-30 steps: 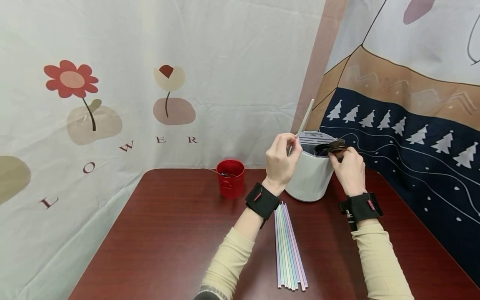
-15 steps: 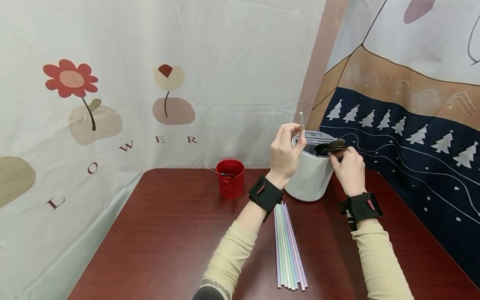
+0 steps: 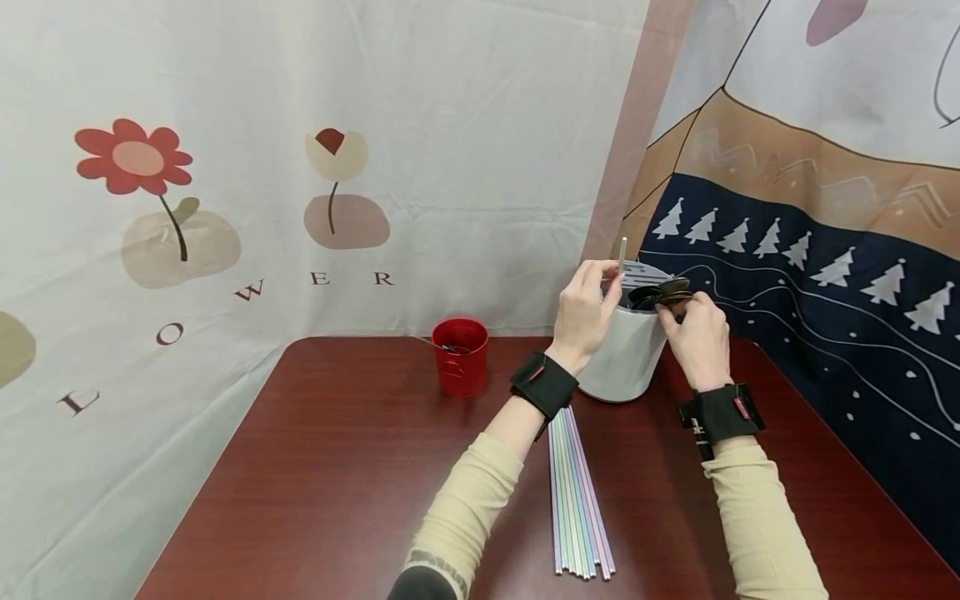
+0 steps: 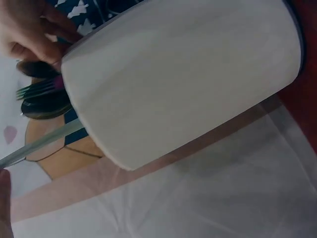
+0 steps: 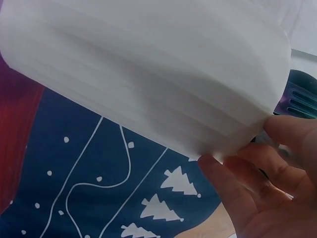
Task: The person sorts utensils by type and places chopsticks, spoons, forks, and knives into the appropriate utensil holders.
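Observation:
In the head view my left hand pinches a pale straw upright at the left side of the white container. From the left wrist, the straw slants past the container's rim, its lower end hidden behind the wall. My right hand holds the container's right rim, its fingers curled over the edge. Dark spoons poke out beside that hand. A fork shows among them in the left wrist view. The right hand covers part of the utensils.
A bundle of pastel straws lies on the dark red table in front of the container. Left of it stands a red bucket with a thin metal handle sticking out. Printed curtains hang behind and to the right.
My left hand rose slightly, then shifted right and a little down with the straw. Less of the straw shows above the fingers than a second ago. The right hand stayed in place.

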The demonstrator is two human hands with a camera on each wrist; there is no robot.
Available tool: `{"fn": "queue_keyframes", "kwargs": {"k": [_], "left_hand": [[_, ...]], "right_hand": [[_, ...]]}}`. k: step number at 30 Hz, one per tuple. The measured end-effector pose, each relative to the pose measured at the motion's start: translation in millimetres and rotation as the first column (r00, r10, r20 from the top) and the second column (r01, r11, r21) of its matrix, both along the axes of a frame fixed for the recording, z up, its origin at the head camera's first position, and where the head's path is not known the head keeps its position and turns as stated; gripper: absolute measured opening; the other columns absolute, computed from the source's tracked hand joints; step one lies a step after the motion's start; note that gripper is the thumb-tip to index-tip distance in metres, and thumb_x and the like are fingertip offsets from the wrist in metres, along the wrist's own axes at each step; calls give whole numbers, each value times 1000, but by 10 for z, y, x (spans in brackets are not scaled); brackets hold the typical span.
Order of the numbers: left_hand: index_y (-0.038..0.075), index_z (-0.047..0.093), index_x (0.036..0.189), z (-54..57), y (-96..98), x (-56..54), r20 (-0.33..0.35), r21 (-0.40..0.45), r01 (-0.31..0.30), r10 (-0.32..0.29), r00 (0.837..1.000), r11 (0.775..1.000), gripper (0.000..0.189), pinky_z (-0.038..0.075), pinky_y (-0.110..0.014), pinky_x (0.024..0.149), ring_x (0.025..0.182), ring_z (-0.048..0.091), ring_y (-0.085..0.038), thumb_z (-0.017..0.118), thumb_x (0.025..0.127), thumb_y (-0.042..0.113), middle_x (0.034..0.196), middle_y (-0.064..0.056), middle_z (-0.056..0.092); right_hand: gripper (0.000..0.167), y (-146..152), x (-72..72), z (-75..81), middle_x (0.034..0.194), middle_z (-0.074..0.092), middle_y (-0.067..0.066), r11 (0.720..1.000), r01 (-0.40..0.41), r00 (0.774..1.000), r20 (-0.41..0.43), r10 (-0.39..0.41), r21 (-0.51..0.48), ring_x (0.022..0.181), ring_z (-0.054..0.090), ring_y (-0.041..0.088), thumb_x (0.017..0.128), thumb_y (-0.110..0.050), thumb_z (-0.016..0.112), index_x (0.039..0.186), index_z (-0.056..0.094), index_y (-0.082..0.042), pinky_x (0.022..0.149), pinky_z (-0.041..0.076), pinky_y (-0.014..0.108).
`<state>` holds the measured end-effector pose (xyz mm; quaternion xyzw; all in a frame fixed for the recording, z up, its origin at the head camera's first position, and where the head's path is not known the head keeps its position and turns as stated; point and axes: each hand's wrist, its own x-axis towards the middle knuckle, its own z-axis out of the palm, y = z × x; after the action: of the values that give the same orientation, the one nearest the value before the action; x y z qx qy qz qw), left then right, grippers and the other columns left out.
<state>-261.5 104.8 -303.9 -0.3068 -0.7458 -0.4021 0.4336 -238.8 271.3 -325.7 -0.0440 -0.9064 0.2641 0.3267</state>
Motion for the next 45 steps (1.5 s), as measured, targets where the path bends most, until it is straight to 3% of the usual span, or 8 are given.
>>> {"fn": "queue_keyframes", "kwargs": {"k": [5, 15, 20, 24, 32, 35, 41, 45], "left_hand": [[6, 62, 107, -42, 64, -15, 118, -104, -78, 90, 989, 991, 16, 50, -14, 78, 91, 66, -10, 55, 96, 15, 103, -5, 64], [11, 63, 108, -190, 36, -13, 238, -187, -108, 151, 959, 977, 18, 51, -21, 76, 91, 66, -9, 53, 98, 22, 101, -1, 66], [13, 64, 102, -362, -94, 83, 323, -202, -87, 150, 934, 975, 17, 51, -22, 72, 85, 66, -10, 53, 98, 24, 95, 0, 67], [11, 65, 99, -602, -257, 208, 429, -196, -25, 108, 897, 980, 14, 47, -19, 64, 77, 65, -12, 56, 96, 21, 89, -1, 68], [8, 65, 95, -1043, -495, 407, 614, -190, 32, 93, 784, 981, 9, 42, -14, 59, 70, 62, -12, 59, 93, 14, 84, -4, 69], [7, 65, 90, -1133, -544, 462, 685, -187, 25, 112, 720, 982, 6, 42, -16, 56, 65, 60, -12, 60, 90, 11, 79, -4, 68], [5, 65, 93, -1271, -610, 551, 806, -254, 56, 179, 564, 966, 9, 39, -22, 53, 62, 53, -14, 59, 86, 6, 78, -5, 65], [5, 62, 88, -1340, -629, 607, 837, -319, 110, 226, 499, 941, 8, 38, -25, 54, 63, 50, -17, 60, 82, 1, 81, -7, 62]], "right_hand": [[29, -7, -8, 1, 91, 56, 22, 1000, -4, 1000, -3, 4, 20, 84, 58, 46, 92, -17, 61, 82, 68, 10, 73, 46, 54], [32, -46, -7, -28, 91, 56, 21, 1000, -2, 999, -44, 3, 29, 84, 58, 47, 92, -19, 59, 80, 66, 10, 74, 46, 57], [34, -70, -6, -50, 90, 55, 20, 1000, 11, 999, -53, -10, 18, 84, 58, 48, 92, -21, 59, 76, 66, 8, 74, 45, 58], [33, -72, -7, -59, 89, 55, 20, 1000, 8, 998, -59, -7, 13, 83, 58, 48, 92, -20, 59, 75, 65, 7, 73, 45, 57], [33, -46, -15, -58, 89, 55, 21, 1000, 16, 998, -60, -15, 16, 83, 58, 48, 91, -20, 59, 75, 65, 8, 74, 45, 57], [33, -39, -13, -59, 89, 56, 21, 1000, 17, 998, -54, -16, 19, 84, 58, 48, 91, -20, 59, 76, 66, 8, 75, 46, 57], [33, -30, -1, -45, 90, 55, 21, 1000, 18, 999, -39, -17, 20, 85, 57, 49, 92, -21, 59, 78, 66, 9, 74, 45, 58], [34, -24, -2, -47, 90, 55, 21, 1000, 16, 999, -34, -16, 19, 84, 57, 48, 92, -22, 59, 78, 66, 9, 73, 46, 57]]}}
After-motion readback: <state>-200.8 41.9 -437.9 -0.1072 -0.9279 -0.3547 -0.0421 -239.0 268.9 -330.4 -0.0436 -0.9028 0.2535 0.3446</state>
